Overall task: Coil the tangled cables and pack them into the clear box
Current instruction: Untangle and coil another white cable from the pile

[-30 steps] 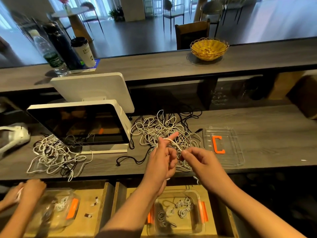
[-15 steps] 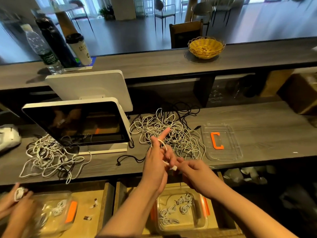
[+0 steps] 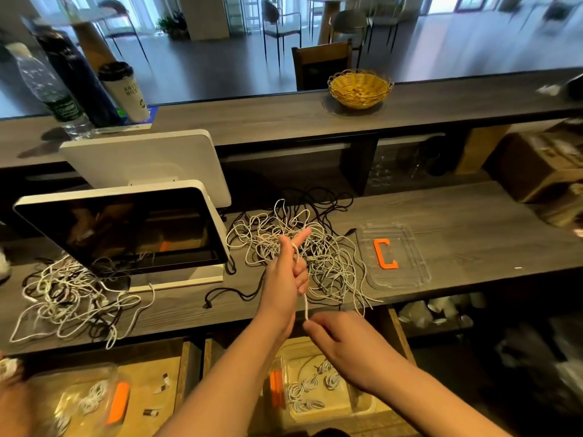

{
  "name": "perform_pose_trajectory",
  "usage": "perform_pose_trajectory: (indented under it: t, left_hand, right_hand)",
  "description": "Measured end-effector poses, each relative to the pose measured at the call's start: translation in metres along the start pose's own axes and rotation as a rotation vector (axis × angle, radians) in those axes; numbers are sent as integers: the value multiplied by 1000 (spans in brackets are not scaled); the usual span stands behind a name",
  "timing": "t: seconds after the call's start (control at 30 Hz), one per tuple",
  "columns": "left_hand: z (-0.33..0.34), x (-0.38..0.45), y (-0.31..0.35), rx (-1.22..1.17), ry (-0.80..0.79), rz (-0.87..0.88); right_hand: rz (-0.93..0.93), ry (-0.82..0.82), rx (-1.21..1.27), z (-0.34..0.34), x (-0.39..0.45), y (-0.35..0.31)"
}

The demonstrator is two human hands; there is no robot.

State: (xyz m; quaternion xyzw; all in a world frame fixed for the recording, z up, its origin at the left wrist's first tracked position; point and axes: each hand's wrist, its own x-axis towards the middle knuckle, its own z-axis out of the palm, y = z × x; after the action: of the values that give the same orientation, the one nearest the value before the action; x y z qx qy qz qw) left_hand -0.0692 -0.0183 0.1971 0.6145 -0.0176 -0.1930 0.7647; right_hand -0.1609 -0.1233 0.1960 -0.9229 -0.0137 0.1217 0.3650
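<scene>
1. A person's left hand (image 3: pixel 285 272) is raised over the front of a grey wooden counter (image 3: pixel 457 234), its fingers curled round a white cable (image 3: pixel 304 305) wound about them, the index finger pointing up and away.
2. The right hand (image 3: pixel 339 337), lower and nearer the camera, pinches the free end of that white cable between thumb and fingertips; the cord runs taut and nearly upright between the two hands.
3. Just behind the left hand, a tangle of white and black cables (image 3: pixel 315 247) sprawls across the counter, some strands trailing over the front edge.
4. To the right of the tangle lies a clear lid (image 3: pixel 410 272), flat on the counter, with an orange clip (image 3: pixel 385 253) on it.
5. Below the counter edge, under the forearms, the clear box (image 3: pixel 362 405) sits in an open wooden drawer (image 3: pixel 397 335), with several small coiled white cables (image 3: pixel 310 389) already inside and an orange latch at its left end.
6. To the left stands a white point-of-sale screen (image 3: pixel 126 228), with a second heap of cables (image 3: pixel 69 294) in front of it.
7. At lower left, another clear container (image 3: pixel 85 402) with coiled cables sits in a neighbouring drawer.
8. On the upper ledge rest a yellow wicker basket (image 3: pixel 359 88), a paper coffee cup (image 3: pixel 124 89) and a water bottle (image 3: pixel 47 89).
</scene>
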Motion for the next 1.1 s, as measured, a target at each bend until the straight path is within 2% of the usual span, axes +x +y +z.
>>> perform_pose_trajectory:
  t: [0.17, 0.3, 0.53, 0.7, 0.83, 0.93, 1.1]
  left_hand:
    - [2, -4, -4, 146, -67, -50]
    - [6, -7, -4, 123, -166, -128]
    - [15, -16, 2, -52, -380, -441]
    - [7, -19, -1, -52, -422, -552]
    - [2, -21, -2, -97, -582, -648]
    - [3, -26, -2, -44, -656, -614]
    - [-2, -31, 0, 32, -569, -512]
  right_hand:
    - [-120, 17, -49, -8, -1, -9]
    - [-151, 26, -39, -17, 0, -8]
    - [-146, 247, -143, -38, 4, -8]
    - [-93, 385, -252, -60, 10, -3]
    - [-107, 446, -244, -76, 15, 6]
    - [-84, 468, -195, -82, 14, 12]
    - [-76, 461, -163, -72, 13, 14]
